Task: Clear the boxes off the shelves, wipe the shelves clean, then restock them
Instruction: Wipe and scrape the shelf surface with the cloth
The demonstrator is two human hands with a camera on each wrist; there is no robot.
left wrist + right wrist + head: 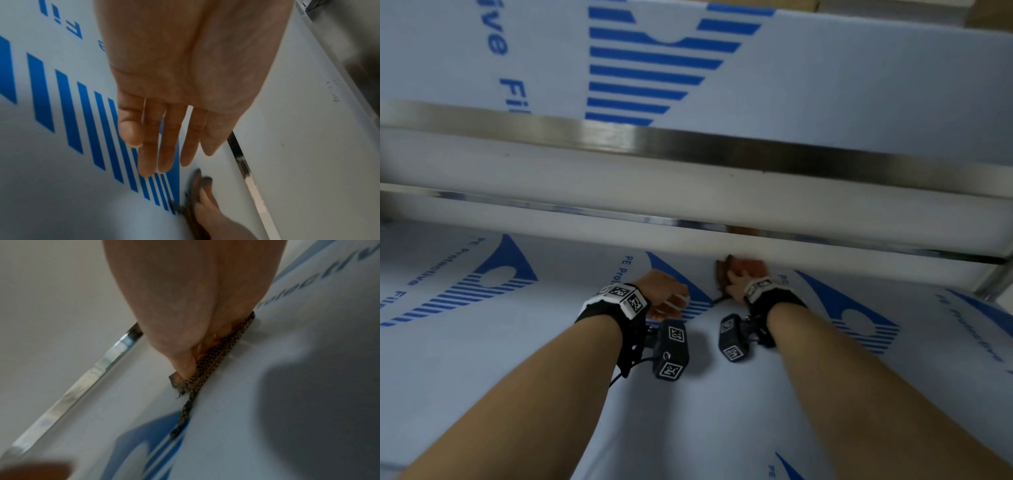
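The lower shelf [517, 342] is covered in white protective film with blue logos. My right hand [736, 282] lies flat on a brown patterned cloth [751, 265] and presses it onto the shelf, far back under the upper shelf. The right wrist view shows the fingers [185, 363] straight on top of the cloth [216, 356]. My left hand [667, 301] is beside it on the left, holding nothing, with its fingers [164, 146] straight just over the film. In the left wrist view the cloth [192, 194] shows under the right hand [207, 211].
The upper shelf's steel front edge [688, 147] crosses the view just above both hands, leaving a low gap. Its top [859, 85] carries the same film. A steel post [993, 284] stands at the right. Brown cardboard [989, 13] shows at the top right corner.
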